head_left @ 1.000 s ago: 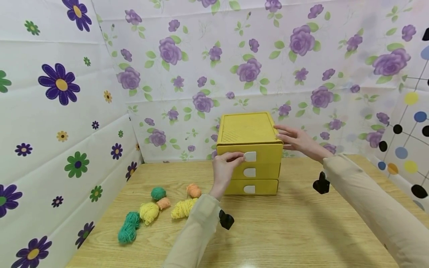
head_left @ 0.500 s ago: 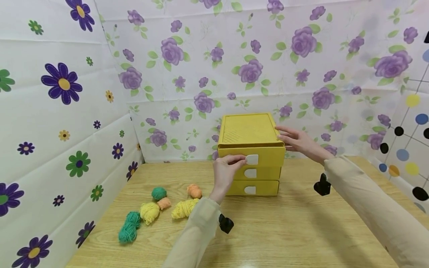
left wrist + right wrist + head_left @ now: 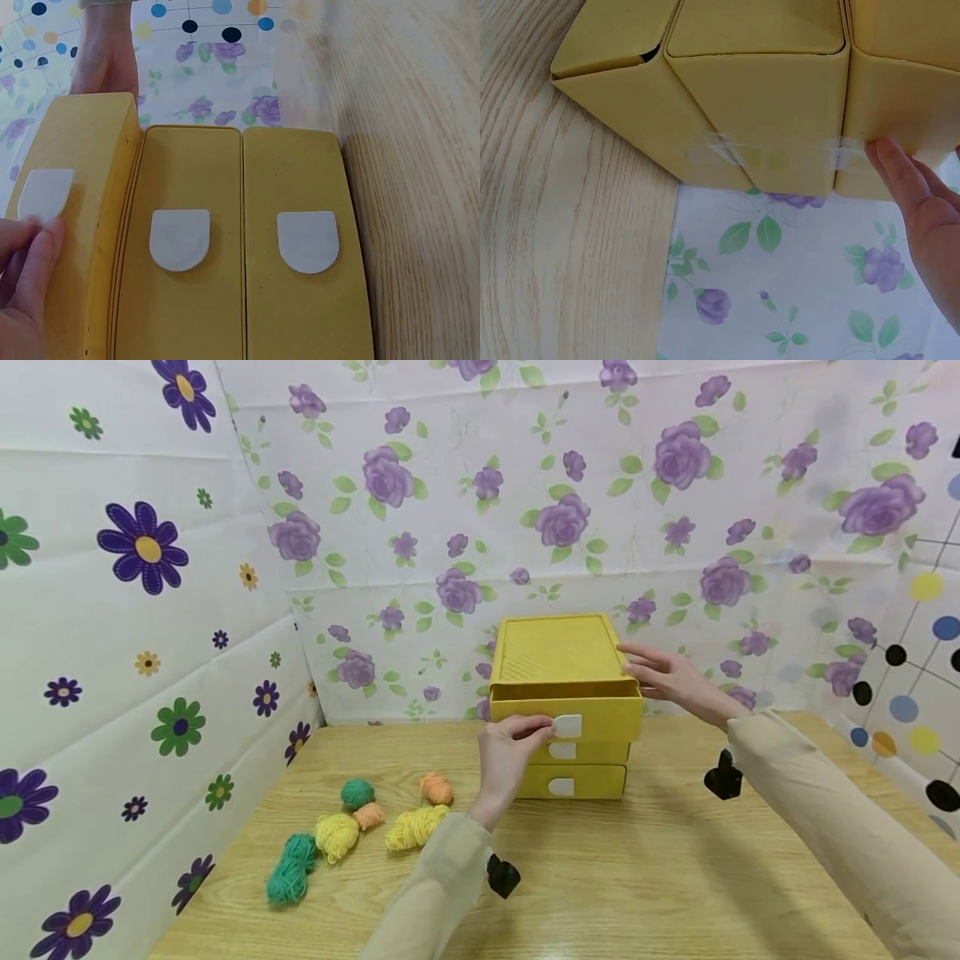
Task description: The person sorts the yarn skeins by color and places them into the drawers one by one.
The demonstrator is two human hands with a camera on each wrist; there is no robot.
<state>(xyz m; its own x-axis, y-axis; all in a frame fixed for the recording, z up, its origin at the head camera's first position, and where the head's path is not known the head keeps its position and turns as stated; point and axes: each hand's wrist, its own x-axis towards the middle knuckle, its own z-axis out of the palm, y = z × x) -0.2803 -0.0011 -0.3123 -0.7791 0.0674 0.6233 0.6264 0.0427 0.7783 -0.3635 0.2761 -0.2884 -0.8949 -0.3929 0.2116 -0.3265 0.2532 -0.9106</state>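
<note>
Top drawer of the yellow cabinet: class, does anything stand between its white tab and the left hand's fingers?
Nothing visible: the left hand pinches the white tab directly. The yarn lies on the table, left of the yellow cabinet in the head view.

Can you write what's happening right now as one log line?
top drawer: partly open | left hand: pinches its white tab | right hand: touches yellow cabinet, right side | yarn: on table, left of cabinet

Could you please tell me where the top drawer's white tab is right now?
In the head view, the white tab is right of centre, on the front of the partly open top drawer, pinched by the left hand.
</note>
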